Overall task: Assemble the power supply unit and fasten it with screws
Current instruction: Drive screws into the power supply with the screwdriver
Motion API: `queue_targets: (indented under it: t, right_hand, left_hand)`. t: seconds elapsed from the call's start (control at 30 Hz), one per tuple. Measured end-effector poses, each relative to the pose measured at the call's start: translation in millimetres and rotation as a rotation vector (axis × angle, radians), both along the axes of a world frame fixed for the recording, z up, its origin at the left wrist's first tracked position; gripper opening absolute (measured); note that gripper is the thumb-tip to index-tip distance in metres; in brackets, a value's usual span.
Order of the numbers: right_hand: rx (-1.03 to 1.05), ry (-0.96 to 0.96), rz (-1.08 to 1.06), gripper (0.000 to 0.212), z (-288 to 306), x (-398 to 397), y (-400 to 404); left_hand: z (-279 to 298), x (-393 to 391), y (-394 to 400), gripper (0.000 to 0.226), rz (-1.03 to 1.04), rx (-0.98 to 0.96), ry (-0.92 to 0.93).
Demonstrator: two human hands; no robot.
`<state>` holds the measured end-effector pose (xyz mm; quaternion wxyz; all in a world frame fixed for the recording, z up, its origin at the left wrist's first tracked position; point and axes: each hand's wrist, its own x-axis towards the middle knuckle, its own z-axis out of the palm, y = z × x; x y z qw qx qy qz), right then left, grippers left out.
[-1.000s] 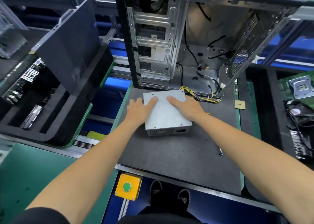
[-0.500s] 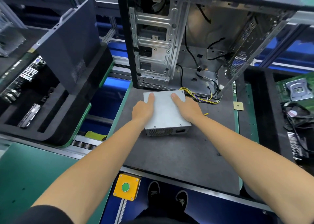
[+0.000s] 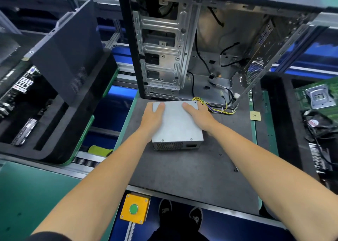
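Observation:
A silver power supply unit lies flat on the dark grey work mat, its vent grille facing me. My left hand rests on its left top edge, fingers stretched toward the far corner. My right hand lies on its right top side, fingers straight. A bundle of yellow and purple cables runs from the unit's far right corner into the open computer case, which stands upright just behind the unit. Small dark screws lie on the mat to the right.
A black foam tray with a dark side panel and a motherboard stands left. A green motherboard and a fan sit at the right. A yellow box with a green button is at the front edge. My shoes show below.
Both hands have slid farther along the top of the power supply toward the case, and the unit has shifted slightly toward the case opening.

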<state>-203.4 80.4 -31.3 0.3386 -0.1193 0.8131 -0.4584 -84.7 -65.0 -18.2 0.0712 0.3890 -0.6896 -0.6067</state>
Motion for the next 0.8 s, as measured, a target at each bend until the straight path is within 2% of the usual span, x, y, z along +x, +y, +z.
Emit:
queue_targets:
  t: [0.2, 0.37, 0.53, 0.6, 0.7, 0.8]
  right_hand:
    - [0.022, 0.042, 0.003, 0.081, 0, -1, -2]
    - [-0.051, 0.08, -0.036, 0.048, 2, 4, -2]
    - [-0.02, 0.09, -0.03, 0.055, 5, 10, 17]
    - [0.008, 0.126, 0.011, 0.047, 7, 8, 27]
    - [0.133, 0.309, 0.099, 0.046, 16, 0, 43]
    - [0.38, 0.611, 0.09, 0.041, 25, -15, 67]
  left_hand:
    - [0, -2, -1, 0.027, -0.016, -0.029, -0.018]
    - [1, -1, -2, 0.025, -0.04, -0.023, -0.006]
    - [2, -7, -6, 0.028, -0.185, -0.1, -0.021]
    - [2, -11, -7, 0.031, -0.236, -0.163, -0.03]
    - [4, -16, -8, 0.032, -0.297, -0.264, -0.091]
    - [9, -19, -4, 0.037, -0.302, -0.438, -0.088]
